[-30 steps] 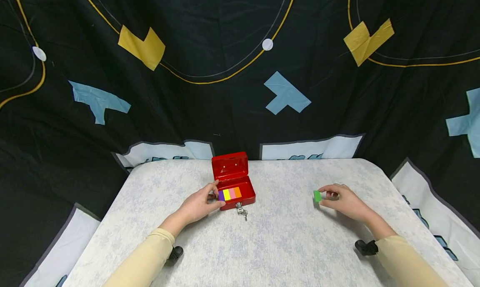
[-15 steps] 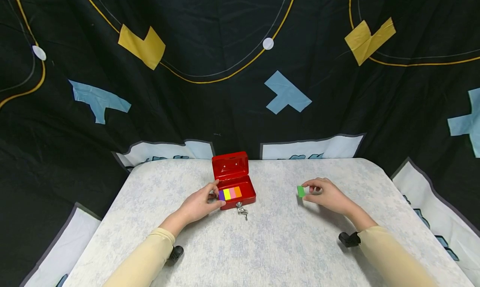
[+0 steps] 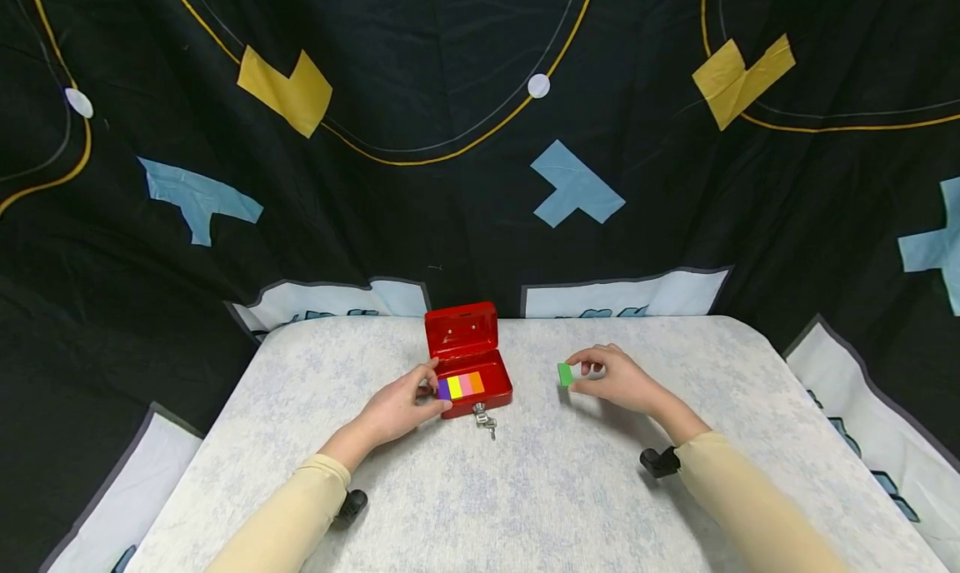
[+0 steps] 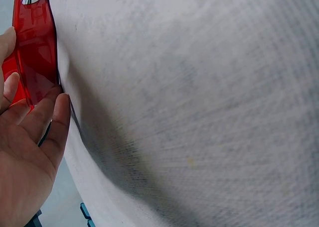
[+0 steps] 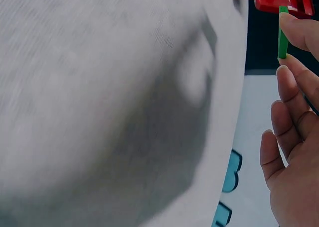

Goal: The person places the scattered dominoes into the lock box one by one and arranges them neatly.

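Note:
A small red cash box (image 3: pixel 491 371) stands on the table with its lid (image 3: pixel 461 327) raised. Inside, a purple, a yellow, a pink and an orange block (image 3: pixel 477 383) lie side by side. My left hand (image 3: pixel 395 408) grips the box's left end, thumb at the front and curled fingers at the side; the left wrist view shows these fingers against the red wall (image 4: pixel 37 53). To the right of the box, my right hand (image 3: pixel 618 379) pinches a thin green block (image 3: pixel 565 375) between thumb and forefinger, upright above the table. In the right wrist view the green block (image 5: pixel 283 33) appears edge-on.
Keys (image 3: pixel 486 423) hang from the lock on the box's front. A pale patterned cloth covers the table (image 3: pixel 525 490). Behind it hangs a black curtain (image 3: pixel 420 223) with yellow and blue shapes.
My right hand has moved left and slightly away from me, bringing the green block closer to the cash box. The left hand and the box have stayed in place.

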Tool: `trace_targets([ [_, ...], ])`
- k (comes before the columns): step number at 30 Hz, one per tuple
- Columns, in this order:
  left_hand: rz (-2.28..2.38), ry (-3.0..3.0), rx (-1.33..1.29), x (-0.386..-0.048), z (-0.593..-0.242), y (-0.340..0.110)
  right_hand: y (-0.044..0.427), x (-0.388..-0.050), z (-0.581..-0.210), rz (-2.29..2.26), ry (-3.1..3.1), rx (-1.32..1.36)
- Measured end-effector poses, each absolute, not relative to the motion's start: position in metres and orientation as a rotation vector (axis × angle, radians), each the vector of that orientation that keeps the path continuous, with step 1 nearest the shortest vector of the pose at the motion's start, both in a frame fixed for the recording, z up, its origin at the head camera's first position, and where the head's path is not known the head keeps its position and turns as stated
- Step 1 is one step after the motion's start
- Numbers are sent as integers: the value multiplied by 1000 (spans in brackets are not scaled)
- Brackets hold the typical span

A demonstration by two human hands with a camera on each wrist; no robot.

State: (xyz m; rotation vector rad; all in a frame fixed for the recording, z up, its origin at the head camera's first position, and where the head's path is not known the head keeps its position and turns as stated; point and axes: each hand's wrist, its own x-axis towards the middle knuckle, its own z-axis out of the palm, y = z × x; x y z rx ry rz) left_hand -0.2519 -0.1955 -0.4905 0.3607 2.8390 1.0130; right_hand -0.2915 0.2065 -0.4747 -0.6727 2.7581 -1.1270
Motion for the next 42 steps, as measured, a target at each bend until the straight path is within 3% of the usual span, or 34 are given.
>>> trace_targets([
  [42, 940, 2867, 386, -252, -491, -196, 129, -311, -472, -1063, 2693, -774],
])
